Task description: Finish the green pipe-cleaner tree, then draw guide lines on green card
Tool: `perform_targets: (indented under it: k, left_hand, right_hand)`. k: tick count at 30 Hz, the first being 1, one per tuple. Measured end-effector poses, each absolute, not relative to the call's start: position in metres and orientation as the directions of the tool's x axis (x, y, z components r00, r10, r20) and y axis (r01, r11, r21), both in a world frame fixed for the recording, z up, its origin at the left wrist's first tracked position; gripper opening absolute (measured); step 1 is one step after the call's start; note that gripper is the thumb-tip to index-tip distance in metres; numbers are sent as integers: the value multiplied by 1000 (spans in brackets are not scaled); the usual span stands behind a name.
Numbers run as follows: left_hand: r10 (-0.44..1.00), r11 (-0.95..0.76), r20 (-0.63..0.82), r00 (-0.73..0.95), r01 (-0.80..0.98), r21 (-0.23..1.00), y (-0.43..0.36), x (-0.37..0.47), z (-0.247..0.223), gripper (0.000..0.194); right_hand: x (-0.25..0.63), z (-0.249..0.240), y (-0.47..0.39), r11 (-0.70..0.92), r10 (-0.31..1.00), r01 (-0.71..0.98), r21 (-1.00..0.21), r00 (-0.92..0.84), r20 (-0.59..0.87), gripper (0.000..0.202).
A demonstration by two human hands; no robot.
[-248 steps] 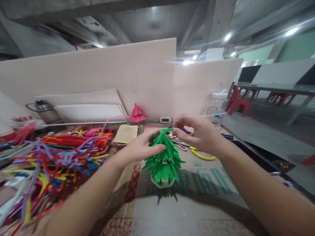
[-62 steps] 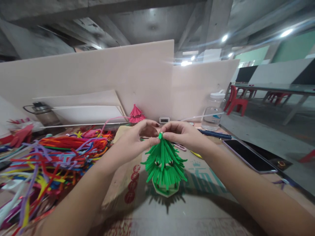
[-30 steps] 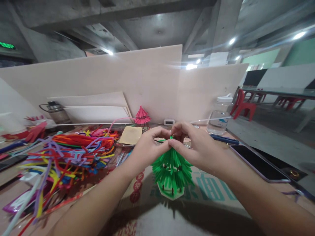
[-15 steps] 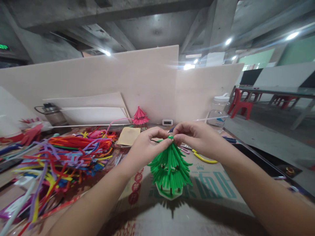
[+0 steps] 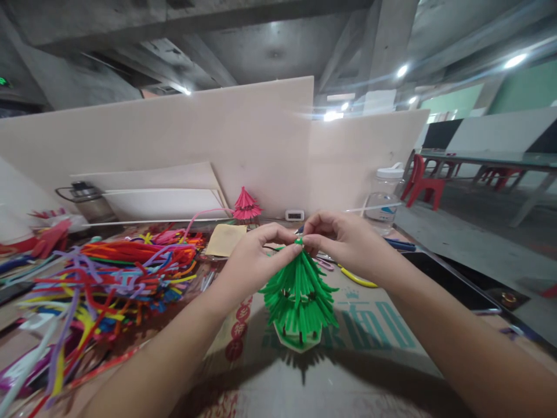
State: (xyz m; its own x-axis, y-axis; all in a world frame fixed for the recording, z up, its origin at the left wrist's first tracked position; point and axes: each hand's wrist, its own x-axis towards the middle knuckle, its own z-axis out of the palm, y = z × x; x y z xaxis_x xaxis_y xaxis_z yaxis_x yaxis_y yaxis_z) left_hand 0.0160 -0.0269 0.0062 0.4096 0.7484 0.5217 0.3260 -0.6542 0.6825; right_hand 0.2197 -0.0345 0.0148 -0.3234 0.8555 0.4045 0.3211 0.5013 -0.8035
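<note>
green tree (image 5: 300, 296) upright on printed cardboard (image 5: 369, 392); our left hand (image 5: 263, 249) and right hand (image 5: 343, 241), fingertips narrow, pinch its tip. teal characters (image 5: 369, 331) beneath small crown (image 5: 350, 294), partly covered; red-circled characters (image 5: 237, 331), bottle label (image 5: 388, 213) we cannot read.

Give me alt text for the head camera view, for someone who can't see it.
A person's left hand and right hand pinch the tip of a green two-tiered pavilion model standing on printed cardboard. Multicolored pipe cleaners lie heaped to the left; a pink pavilion model stands behind, near a pale partition.
</note>
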Motion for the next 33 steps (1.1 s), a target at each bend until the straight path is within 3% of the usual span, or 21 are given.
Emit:
perform_targets:
  k: [5,15,20,27,33]
  left_hand:
    - [751,-648,512,417,321,691,-24,15,6,18]
    - [826,-482,373,423,184,857,-10,6,3,33]
    - [813,-522,417,406,192,831,-7,7,2,51]
    - [798,-500,383,465,155,852,-9,10,-1,50]
    - [808,-390,290,512,97,916,-6,11,-3,57]
  right_hand:
    - [219,11,-25,445,873,228,-866,-328,362,7]
    - [224,10,-20,422,852,173,-890,-411,324,9]
    - [222,11,-21,398,849,154,-905,-436,299,12]
    - [220,7,-18,386,844,81,-919,-434,316,26]
    - [218,12,-25,421,856,170,-891,-398,329,11]
